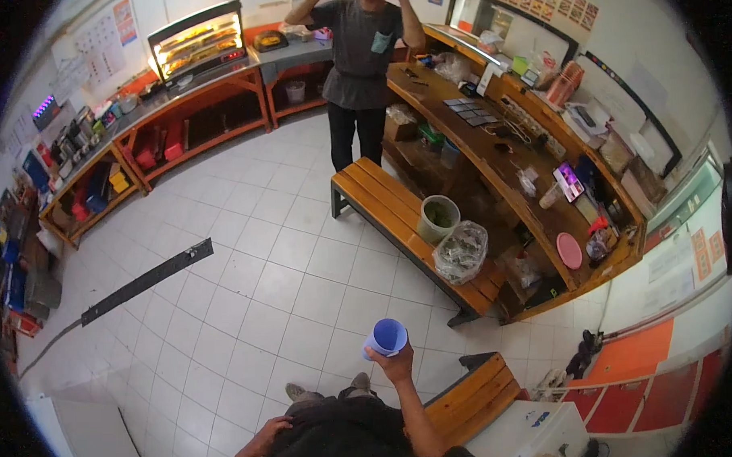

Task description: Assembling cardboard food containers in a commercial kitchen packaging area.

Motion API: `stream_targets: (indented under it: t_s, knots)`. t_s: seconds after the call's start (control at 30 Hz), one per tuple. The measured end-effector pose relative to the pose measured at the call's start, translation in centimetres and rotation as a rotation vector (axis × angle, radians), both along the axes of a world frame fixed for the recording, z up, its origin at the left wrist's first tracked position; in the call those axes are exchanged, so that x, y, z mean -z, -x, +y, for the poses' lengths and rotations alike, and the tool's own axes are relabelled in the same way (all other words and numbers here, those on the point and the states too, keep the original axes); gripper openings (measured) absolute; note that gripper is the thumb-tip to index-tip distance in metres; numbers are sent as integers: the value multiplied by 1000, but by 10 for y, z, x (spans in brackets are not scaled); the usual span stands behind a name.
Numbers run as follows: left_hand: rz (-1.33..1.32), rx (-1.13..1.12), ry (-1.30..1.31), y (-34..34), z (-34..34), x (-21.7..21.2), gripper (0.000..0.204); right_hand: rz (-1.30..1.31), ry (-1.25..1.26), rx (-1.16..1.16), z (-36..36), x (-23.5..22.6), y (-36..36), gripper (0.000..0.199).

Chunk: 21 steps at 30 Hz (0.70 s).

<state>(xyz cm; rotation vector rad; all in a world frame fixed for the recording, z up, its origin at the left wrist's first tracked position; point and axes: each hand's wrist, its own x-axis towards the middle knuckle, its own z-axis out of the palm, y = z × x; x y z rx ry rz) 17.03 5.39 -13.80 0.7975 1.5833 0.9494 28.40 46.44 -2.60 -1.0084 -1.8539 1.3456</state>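
Note:
My right hand [396, 363] is wrapped round a blue plastic cup [388, 334], raised in front of me with its mouth tilted up toward me. The cup's inside looks bare as far as it shows. Low down, my left hand [272, 430] rests against the side of my dark shirt [341, 431], its fingers lying along the cloth with nothing seen in them. On the wooden bench [379, 197] ahead stand a whitish tub [439, 219] with green leaves in it and a clear plastic bag [461, 252], both beyond the cup.
Another person [362, 55] stands past the bench with both arms raised. A long wooden counter [492, 155] holds a phone, a pink plate [569, 251] and packages. A lit food warmer [198, 42] stands at the back. Black tape [146, 280] crosses the tiled floor. A second bench [474, 398] is at my right.

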Motion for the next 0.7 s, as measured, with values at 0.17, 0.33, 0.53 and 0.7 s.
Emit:
stream_targets:
  t_s: [0.17, 0.33, 0.53, 0.7]
  knots:
    - [184, 1, -194, -3, 14, -61, 48, 61, -17, -44, -3, 8, 4, 52]
    - [210, 50, -140, -2, 11, -65, 56, 47, -7, -48, -6, 15, 6, 51]
    - [137, 52, -15, -6, 0, -45, 56, 107, 46, -60, -11, 10, 11, 55]
    - [109, 28, -76, -4, 1, -58, 58, 110, 54, -95, -13, 4, 15, 52]
